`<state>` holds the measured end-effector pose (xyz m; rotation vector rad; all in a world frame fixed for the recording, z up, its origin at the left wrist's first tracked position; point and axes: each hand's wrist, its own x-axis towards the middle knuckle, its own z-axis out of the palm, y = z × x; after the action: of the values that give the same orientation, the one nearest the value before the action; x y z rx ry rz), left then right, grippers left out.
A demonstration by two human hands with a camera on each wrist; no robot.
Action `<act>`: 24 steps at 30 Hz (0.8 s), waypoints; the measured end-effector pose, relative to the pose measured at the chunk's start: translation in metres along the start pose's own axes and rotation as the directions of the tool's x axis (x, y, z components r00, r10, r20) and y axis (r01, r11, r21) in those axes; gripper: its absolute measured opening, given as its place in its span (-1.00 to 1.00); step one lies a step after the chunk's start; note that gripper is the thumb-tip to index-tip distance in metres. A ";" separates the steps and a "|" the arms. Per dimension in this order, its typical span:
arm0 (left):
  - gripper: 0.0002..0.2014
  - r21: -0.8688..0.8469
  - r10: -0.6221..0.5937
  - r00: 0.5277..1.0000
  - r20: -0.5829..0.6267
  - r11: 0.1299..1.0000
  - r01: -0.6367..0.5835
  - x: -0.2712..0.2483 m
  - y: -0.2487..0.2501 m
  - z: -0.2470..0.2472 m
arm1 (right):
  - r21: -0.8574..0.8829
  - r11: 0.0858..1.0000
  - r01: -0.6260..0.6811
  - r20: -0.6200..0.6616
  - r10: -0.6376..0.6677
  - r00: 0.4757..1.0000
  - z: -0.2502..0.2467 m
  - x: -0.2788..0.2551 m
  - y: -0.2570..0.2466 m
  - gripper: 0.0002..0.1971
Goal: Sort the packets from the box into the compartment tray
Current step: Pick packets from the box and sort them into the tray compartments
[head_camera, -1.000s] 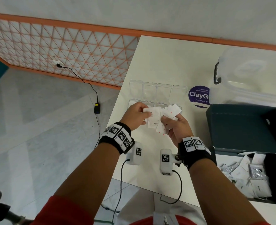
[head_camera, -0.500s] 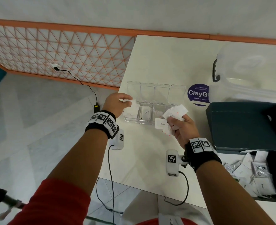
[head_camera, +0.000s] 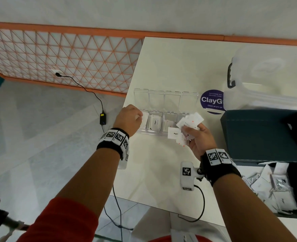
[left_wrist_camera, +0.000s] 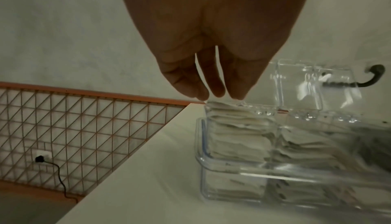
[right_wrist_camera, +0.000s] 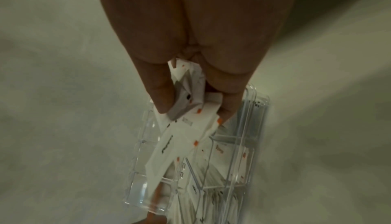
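A clear compartment tray [head_camera: 153, 133] with raised lids lies on the white table. My left hand [head_camera: 138, 117] hovers over its leftmost compartment, bunched fingertips pinching a white packet [head_camera: 137, 117] on top of the stack there [left_wrist_camera: 237, 114]. In the left wrist view my left hand [left_wrist_camera: 215, 96] points down at that stack beside the tray [left_wrist_camera: 232, 166]. My right hand [head_camera: 188, 132] grips a fanned bunch of white packets [head_camera: 191, 121] with red dots at the tray's right end. In the right wrist view my right hand [right_wrist_camera: 190, 109] holds that bunch [right_wrist_camera: 191, 124] above the tray [right_wrist_camera: 252, 105].
An open dark box [head_camera: 259, 135] at the right holds several loose packets [head_camera: 273, 187]. Behind it stands a clear lidded tub [head_camera: 266, 79] and a purple sticker [head_camera: 212, 102]. The table's left edge [head_camera: 126, 95] runs just left of the tray; a cable [head_camera: 202, 205] trails near the front edge.
My left hand took a packet from the bunch, carried it left and lowered it onto the leftmost compartment. My right hand stayed at the tray's right end with the bunch.
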<state>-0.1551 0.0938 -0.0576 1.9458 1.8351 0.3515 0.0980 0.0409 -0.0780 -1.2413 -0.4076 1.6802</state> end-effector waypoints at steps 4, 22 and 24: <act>-0.78 -0.026 -0.033 0.998 0.046 0.999 0.035 -0.011 -0.003 0.008 | 0.007 1.000 -0.009 0.004 0.009 1.000 0.000 0.000 0.001 -0.71; -0.78 -0.001 -0.030 0.999 0.043 1.000 0.030 -0.013 0.000 0.008 | 0.008 1.000 -0.018 -0.007 0.018 1.000 -0.005 -0.007 0.004 -0.71; -0.82 -0.014 -0.009 1.000 -0.026 1.000 0.009 -0.015 0.003 0.005 | 0.021 0.999 -0.032 -0.015 0.032 0.999 -0.007 -0.007 0.002 -0.73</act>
<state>-0.1513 0.0783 -0.0587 1.9319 1.8529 0.3874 0.1031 0.0323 -0.0785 -1.2510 -0.3620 1.6972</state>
